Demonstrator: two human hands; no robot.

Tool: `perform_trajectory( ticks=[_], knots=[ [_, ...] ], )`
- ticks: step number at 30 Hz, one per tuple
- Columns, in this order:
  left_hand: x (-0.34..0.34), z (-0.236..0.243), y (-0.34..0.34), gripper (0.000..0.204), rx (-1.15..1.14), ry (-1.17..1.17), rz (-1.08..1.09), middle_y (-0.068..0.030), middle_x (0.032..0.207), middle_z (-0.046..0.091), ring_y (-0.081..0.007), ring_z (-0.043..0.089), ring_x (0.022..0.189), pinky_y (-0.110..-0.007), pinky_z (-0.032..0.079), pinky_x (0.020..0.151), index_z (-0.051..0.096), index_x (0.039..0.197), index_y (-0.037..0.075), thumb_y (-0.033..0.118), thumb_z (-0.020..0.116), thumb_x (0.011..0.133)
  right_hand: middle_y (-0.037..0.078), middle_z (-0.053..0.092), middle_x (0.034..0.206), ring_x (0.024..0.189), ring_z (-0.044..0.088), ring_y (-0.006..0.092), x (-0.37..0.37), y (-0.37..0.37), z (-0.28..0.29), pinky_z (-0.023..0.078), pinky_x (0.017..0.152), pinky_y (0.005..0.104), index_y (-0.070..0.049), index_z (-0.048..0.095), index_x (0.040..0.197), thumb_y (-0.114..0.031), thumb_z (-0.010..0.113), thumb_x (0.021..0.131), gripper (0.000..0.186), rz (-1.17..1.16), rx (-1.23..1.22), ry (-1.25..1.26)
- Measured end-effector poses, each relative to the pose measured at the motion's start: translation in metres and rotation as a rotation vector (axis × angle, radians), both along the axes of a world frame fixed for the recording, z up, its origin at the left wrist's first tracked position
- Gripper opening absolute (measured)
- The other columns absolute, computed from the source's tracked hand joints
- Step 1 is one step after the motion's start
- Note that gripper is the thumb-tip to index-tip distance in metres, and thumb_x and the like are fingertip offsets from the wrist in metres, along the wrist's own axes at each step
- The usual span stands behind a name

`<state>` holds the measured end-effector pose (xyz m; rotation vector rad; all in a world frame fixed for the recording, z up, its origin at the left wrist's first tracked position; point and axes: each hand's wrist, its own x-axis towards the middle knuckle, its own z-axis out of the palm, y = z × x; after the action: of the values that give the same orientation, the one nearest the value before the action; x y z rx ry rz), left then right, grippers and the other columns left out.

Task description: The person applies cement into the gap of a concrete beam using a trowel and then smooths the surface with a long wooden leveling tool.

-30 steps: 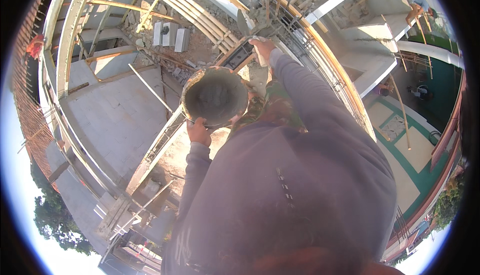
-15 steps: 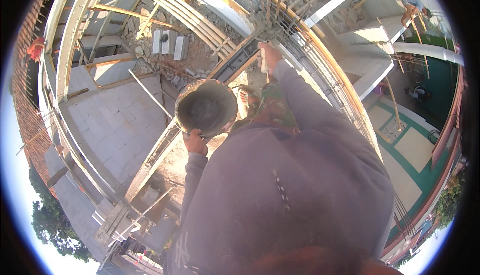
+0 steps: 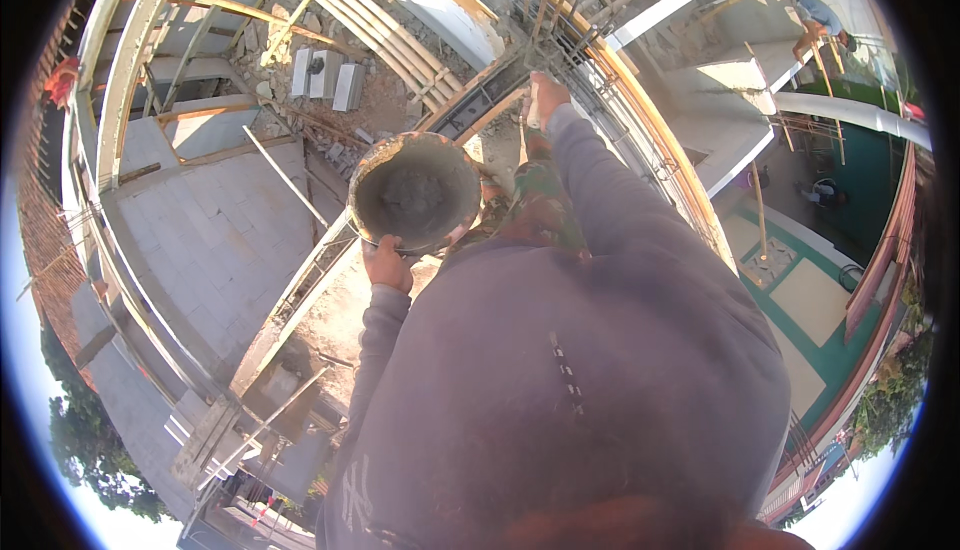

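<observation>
My grey sweatshirt fills the lower middle, camouflage trousers just past it. Left hand is clamped on the near edge of the bucket, thumb side up at the rim. Bucket sits ahead of my chest, left of my legs, tipped so its mouth faces me; grey wet mix lies in the bottom, rim crusted and mottled. Right arm is stretched out ahead; right hand has its fingers curled at the corner where the beams meet. Can't tell what, if anything, it grips.

Just left of that hand: timber formwork, a long trough with bars inside. Upright steel rods stand just beyond the hand. Along the right runs a long yellowish board, rebar lying next to it.

Farther off, left: grey block wall, bamboo poles in a row, three pale blocks on rubble. Right: green and cream floor lower down; another person bends over at upper right. Trees at far lower left.
</observation>
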<state>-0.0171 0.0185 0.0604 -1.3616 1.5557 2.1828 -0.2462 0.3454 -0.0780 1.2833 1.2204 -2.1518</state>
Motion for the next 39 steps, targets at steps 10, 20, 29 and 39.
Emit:
perform_trajectory(
  ticks=[10, 20, 29, 39],
  knots=[
    [-0.021, -0.003, 0.01, 0.075, -0.095, 0.065, -0.005, -0.0164, 0.13, 0.058, -0.0269, 0.065, 0.104, -0.041, 0.062, 0.088, 0.031, 0.156, 0.003, 0.0, 0.058, 0.086, 0.012, 0.063, 0.077, 0.055, 0.063, 0.0263, 0.054, 0.016, 0.025, 0.051, 0.047, 0.0424, 0.001, 0.06, 0.109, -0.032, 0.063, 0.095, 0.035, 0.351, 0.244, -0.091],
    [-0.048, -0.057, 0.051, 0.093, -0.597, 0.028, -0.394, -0.0288, 0.159, 0.037, -0.0394, 0.033, 0.151, -0.037, 0.03, 0.121, 0.021, 0.162, -0.002, 0.016, 0.066, 0.083, 0.024, 0.069, 0.118, 0.107, 0.07, 0.0383, 0.083, 0.013, 0.14, 0.054, 0.093, 0.0501, -0.008, 0.054, 0.146, -0.035, 0.059, 0.097, 0.056, 1.798, 1.003, 0.587],
    [-0.056, -0.04, 0.089, 0.069, -0.478, 0.191, -0.086, -0.0155, 0.122, 0.068, -0.0216, 0.066, 0.103, -0.031, 0.053, 0.093, 0.039, 0.153, -0.004, 0.0, 0.053, 0.086, 0.022, 0.067, 0.117, 0.106, 0.07, 0.0411, 0.061, -0.052, 0.11, 0.058, 0.092, 0.0503, -0.006, 0.065, 0.129, -0.022, 0.058, 0.097, 0.036, 2.07, 1.096, 0.894],
    [-0.067, 0.069, 0.152, 0.09, -1.073, 0.58, -0.314, -0.0195, 0.166, 0.032, -0.0456, 0.007, 0.158, -0.05, 0.004, 0.129, 0.024, 0.163, 0.001, -0.012, 0.047, 0.077, 0.023, 0.074, 0.103, 0.097, 0.072, 0.0399, -0.019, 0.011, 0.224, 0.057, 0.082, 0.0503, -0.006, 0.07, 0.117, -0.024, 0.059, 0.091, 0.033, 1.992, 1.181, 1.077]
  ],
)
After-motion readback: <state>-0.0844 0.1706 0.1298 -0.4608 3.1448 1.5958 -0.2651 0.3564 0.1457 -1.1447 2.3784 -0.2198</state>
